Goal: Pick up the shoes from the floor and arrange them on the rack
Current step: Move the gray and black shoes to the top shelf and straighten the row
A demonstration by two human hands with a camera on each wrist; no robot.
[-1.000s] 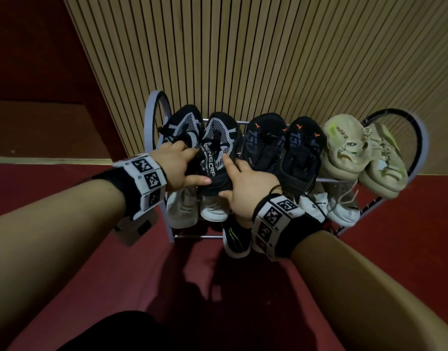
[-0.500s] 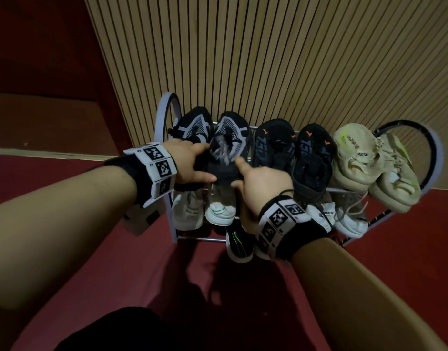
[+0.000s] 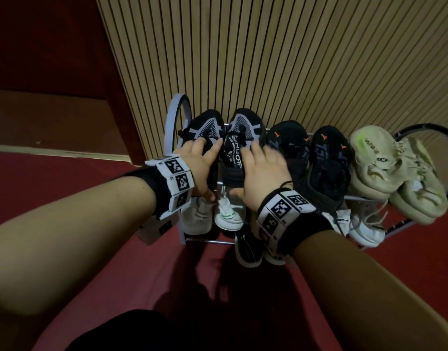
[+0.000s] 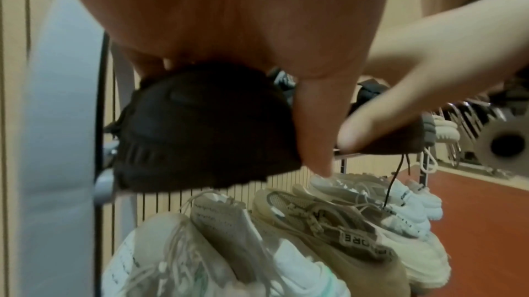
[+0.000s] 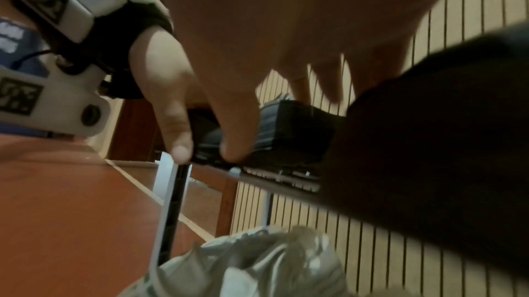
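A metal shoe rack point(image 3: 172, 117) stands against the slatted wall. A black-and-grey pair sits at the left end of its top shelf. My left hand point(image 3: 200, 163) grips the left shoe point(image 3: 207, 125) at the collar. In the left wrist view its thumb runs down beside the black heel point(image 4: 200, 125). My right hand point(image 3: 261, 173) holds the right shoe point(image 3: 245, 125), fingers over the tongue and thumb at the heel point(image 5: 286, 125). A black shoe with green marks point(image 3: 247, 247) lies at the rack's foot, partly hidden by my right wrist.
A black pair with orange marks point(image 3: 327, 158) and a beige pair point(image 3: 380, 168) fill the remainder of the top shelf. White shoes point(image 3: 228, 214) crowd the lower shelf. Red floor point(image 3: 167, 274) spreads in front; the slatted wall point(image 3: 294, 59) is directly behind.
Both hands have slid forward and pushed the black-and-grey pair further back on the top shelf. My head has moved closer to the rack.
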